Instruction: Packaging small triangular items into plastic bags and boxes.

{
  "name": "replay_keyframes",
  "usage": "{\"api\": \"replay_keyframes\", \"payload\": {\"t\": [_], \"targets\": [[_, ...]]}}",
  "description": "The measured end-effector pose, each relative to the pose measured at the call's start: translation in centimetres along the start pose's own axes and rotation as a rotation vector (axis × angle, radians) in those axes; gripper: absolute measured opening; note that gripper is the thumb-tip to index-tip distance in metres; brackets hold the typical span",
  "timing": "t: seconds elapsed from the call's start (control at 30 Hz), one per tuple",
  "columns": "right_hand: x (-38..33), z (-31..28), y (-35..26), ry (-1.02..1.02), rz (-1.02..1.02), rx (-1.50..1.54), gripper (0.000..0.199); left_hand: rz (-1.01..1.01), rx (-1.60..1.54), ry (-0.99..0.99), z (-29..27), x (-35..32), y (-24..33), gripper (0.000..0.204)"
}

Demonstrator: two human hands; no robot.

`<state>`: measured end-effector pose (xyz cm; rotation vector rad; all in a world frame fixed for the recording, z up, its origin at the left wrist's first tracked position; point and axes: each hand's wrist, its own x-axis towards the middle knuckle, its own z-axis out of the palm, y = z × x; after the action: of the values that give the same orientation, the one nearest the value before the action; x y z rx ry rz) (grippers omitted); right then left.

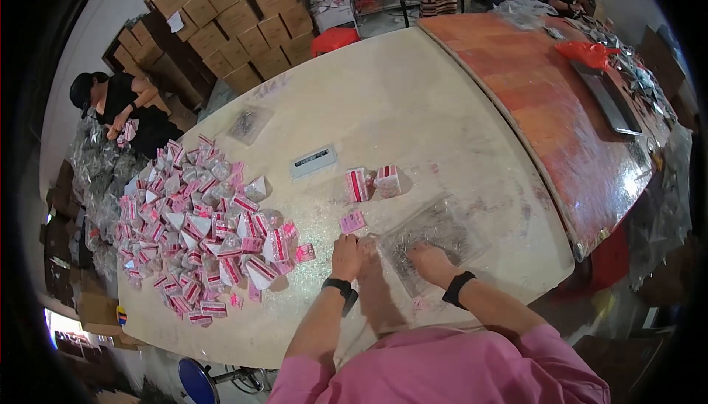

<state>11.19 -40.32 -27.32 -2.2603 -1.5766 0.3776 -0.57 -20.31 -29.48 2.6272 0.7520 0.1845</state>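
Observation:
My left hand (346,256) is over the table just below a small pink card (352,221). Its fingers are curled together, and whatever they may hold is too small to make out. My right hand (431,262) reaches into a shallow clear tray (466,236) strewn with thin shiny metal pieces. Its fingers point down among them, bunched, with their tips hidden. Beyond the tray stand a white packet with a pink-red band (358,184) and a similar packet (387,181). A large heap of such banded packets (214,227) covers the left of the table.
A grey case with a dark slot (313,161) and another flat clear tray (251,124) lie farther back. On the right adjoins an orange-red table (501,72) with a red bag (586,53). At the left edge, a seated person (118,109) handles a packet. Cartons (236,17) are stacked behind.

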Motion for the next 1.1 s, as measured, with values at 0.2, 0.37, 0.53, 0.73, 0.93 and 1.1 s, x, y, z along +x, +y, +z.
{"api": "replay_keyframes", "payload": {"t": [0.2, 0.37, 0.53, 0.73, 0.93, 1.1], "targets": [[-0.4, 0.0, 1.4, 0.015, 0.047, 0.108, 0.010, 0.031, -0.045, 0.064, -1.6, -1.3, 0.9, 0.021], [-0.8, -2.2, 0.2, 0.156, 0.126, 0.228, 0.007, -0.071, -0.300, 0.037, -3.2, -3.4, 2.4, 0.029], [-0.7, -1.1, 1.7, 0.178, 0.119, 0.288, 0.008, -0.198, -0.619, -0.066, -1.8, -4.8, 2.2, 0.030], [-1.1, -1.5, 0.9, 0.182, 0.114, 0.315, 0.009, -0.371, -1.124, -0.188, -3.0, -6.7, 3.4, 0.039], [-1.6, -1.1, 1.6, 0.082, 0.108, 0.177, 0.015, -0.425, -1.162, -0.219, -4.9, -6.3, 6.4, 0.039], [-1.1, -2.7, 0.1, 0.130, 0.110, 0.139, 0.015, -0.369, -1.199, -0.088, -5.9, -7.8, 7.8, 0.045]]}}
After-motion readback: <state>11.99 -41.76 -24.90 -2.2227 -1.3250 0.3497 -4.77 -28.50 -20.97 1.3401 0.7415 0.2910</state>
